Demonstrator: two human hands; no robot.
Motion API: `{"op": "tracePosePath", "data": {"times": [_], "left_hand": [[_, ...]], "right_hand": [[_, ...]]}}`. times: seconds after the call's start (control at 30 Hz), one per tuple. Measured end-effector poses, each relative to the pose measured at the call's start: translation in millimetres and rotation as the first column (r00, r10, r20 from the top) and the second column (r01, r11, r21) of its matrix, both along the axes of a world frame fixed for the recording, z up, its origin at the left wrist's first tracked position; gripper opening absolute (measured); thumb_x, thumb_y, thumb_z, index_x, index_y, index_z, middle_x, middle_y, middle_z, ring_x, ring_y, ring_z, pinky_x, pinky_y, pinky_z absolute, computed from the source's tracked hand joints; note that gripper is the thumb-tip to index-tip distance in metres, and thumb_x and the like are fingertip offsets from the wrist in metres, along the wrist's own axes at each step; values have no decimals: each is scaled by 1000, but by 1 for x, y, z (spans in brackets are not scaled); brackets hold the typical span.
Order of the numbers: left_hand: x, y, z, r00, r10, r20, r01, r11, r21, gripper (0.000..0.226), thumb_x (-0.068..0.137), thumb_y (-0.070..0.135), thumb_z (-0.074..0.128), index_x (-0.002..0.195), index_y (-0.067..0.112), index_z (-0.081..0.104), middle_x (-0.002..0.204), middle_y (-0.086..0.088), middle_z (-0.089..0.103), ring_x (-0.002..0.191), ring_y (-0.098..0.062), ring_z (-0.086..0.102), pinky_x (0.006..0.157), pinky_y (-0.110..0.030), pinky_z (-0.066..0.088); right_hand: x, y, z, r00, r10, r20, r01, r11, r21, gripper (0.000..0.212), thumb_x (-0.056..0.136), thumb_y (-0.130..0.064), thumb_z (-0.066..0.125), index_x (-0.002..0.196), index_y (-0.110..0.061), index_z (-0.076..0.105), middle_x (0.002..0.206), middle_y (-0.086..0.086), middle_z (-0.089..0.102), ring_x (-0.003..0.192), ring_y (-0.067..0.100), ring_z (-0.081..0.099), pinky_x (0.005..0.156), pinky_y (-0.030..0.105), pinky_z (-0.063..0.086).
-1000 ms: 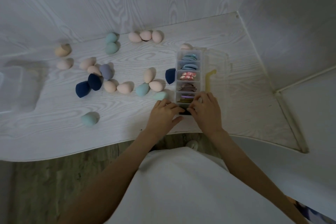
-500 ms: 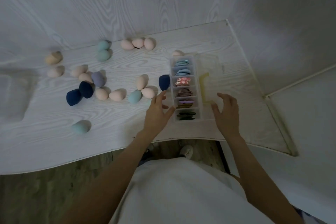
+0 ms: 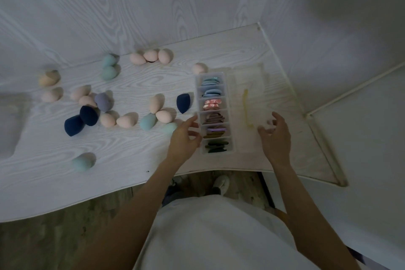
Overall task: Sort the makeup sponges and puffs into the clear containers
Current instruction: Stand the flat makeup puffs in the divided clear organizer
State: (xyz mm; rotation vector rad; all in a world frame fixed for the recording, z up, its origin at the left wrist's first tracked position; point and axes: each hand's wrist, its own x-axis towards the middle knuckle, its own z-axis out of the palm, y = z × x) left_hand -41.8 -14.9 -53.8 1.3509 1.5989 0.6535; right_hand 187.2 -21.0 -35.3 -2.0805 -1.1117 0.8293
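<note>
A clear divided container [image 3: 229,114] stands on the white table, its compartments filled with flat puffs in blue, pink, brown, lilac and dark green. Its clear lid [image 3: 252,107] with a yellow clasp lies open to the right. My left hand [image 3: 185,138] hovers at the container's left side, fingers apart and holding nothing. My right hand [image 3: 276,136] hovers at the lid's near right edge, fingers spread and apart from it. Egg-shaped sponges lie loose to the left: a navy sponge [image 3: 183,103], a teal sponge [image 3: 148,121], a peach sponge [image 3: 164,115] and several more.
The white table [image 3: 131,160] sits in a corner, with walls behind and to the right. Its curved front edge runs below my hands. A teal sponge [image 3: 82,162] lies alone near the front. Another clear container [image 3: 11,125] is faintly seen at the far left.
Both hands left the container's near end and moved apart: left hand to its left side, right hand to the open lid's edge. The camera view shifted slightly.
</note>
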Motion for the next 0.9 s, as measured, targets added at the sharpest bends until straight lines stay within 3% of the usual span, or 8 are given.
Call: {"op": "tracePosePath", "data": {"times": [0.13, 0.27, 0.33, 0.4, 0.5, 0.67, 0.77, 0.9], "left_hand": [[25, -4, -1, 992, 3, 125, 1, 1000, -31, 56, 87, 2, 59, 138, 15, 40, 114, -4, 53, 86, -9, 57, 69, -32, 58], [50, 1, 4, 970, 40, 240, -13, 994, -111, 42, 96, 13, 49, 137, 16, 41, 116, -3, 54, 93, -11, 59, 72, -24, 57], [64, 3, 10, 941, 95, 325, -31, 980, -198, 35, 99, 25, 43, 133, 16, 47, 116, -4, 59, 94, -13, 61, 77, -24, 55], [70, 7, 11, 942, 145, 303, -84, 975, -205, 34, 99, 33, 41, 129, 19, 50, 117, -4, 61, 94, -15, 62, 83, -29, 52], [66, 17, 5, 957, 213, 198, -183, 970, -159, 48, 96, 38, 46, 138, 17, 40, 119, -1, 58, 100, -17, 61, 93, -39, 49], [61, 47, 9, 987, 132, 93, -125, 989, -80, 67, 88, 38, 60, 144, 19, 29, 129, -2, 52, 100, -12, 55, 91, -34, 47], [66, 60, 11, 996, 39, 83, -33, 997, -68, 73, 86, 31, 65, 146, 19, 26, 128, -5, 54, 95, -13, 57, 87, -29, 46], [68, 57, 0, 1000, 2, 12, -2, 999, -48, 72, 87, 36, 62, 147, 26, 24, 124, -6, 58, 101, -21, 61, 94, -41, 47]], "right_hand": [[16, -7, 26, 998, -60, -1, 60, 992, 114, 42, 90, -19, 58, 131, -14, 51, 125, 6, 58, 106, 19, 57, 88, 25, 41], [13, -8, 46, 970, 240, 51, -245, 950, 192, 54, 83, -32, 67, 132, -18, 49, 125, 4, 54, 109, 18, 51, 91, 29, 43], [5, -7, 41, 902, 398, 169, -421, 896, 138, 58, 79, -46, 60, 132, -25, 48, 134, 6, 44, 121, 24, 39, 100, 37, 35], [-6, -3, 28, 816, 491, 304, -525, 850, 38, 60, 77, -60, 51, 130, -33, 49, 146, 7, 31, 134, 30, 24, 110, 49, 23], [-22, -7, 5, 736, 545, 402, -540, 830, -138, 55, 85, -57, 51, 134, -36, 43, 155, 8, 13, 141, 40, 3, 110, 61, 7], [-26, -14, -8, 611, 500, 614, -548, 826, -128, 61, 78, -44, 69, 129, -33, 38, 143, 20, 39, 128, 52, 33, 94, 62, 36], [-25, -10, -7, 631, 483, 607, -541, 835, -102, 64, 73, -43, 72, 127, -34, 40, 140, 19, 41, 126, 52, 35, 91, 59, 38], [-25, -10, -9, 614, 490, 619, -541, 832, -122, 66, 72, -45, 72, 129, -33, 42, 141, 20, 41, 126, 51, 35, 92, 58, 38]]}}
